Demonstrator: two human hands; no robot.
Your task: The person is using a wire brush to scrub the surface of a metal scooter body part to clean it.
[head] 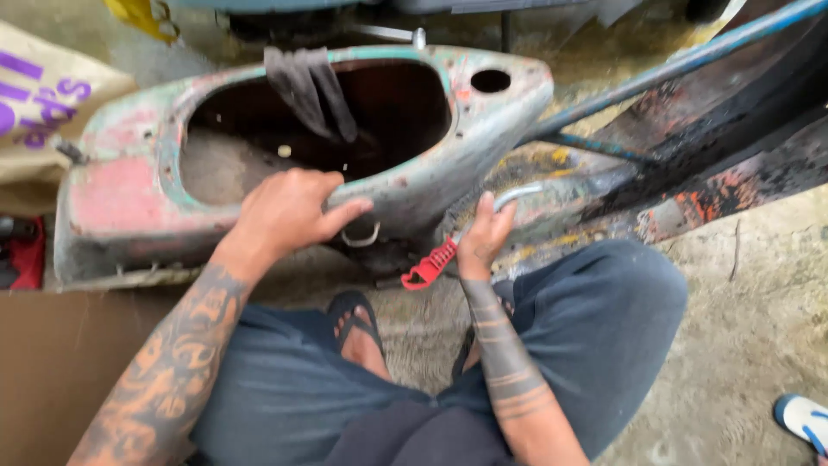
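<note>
Rusted, paint-flaked scooter body shell (155, 185) lies on the concrete floor (742, 345), its opening facing up. Left hand (289, 211) rests on its near rim, fingers curled over. Right hand (485, 237) pinches a red-handled hacksaw (431, 263) just beside the shell's near edge.

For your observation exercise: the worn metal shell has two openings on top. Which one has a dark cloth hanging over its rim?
The large opening, by the left hand, carries the dark cloth. The small round hole near the shell's narrow end is bare.
</note>
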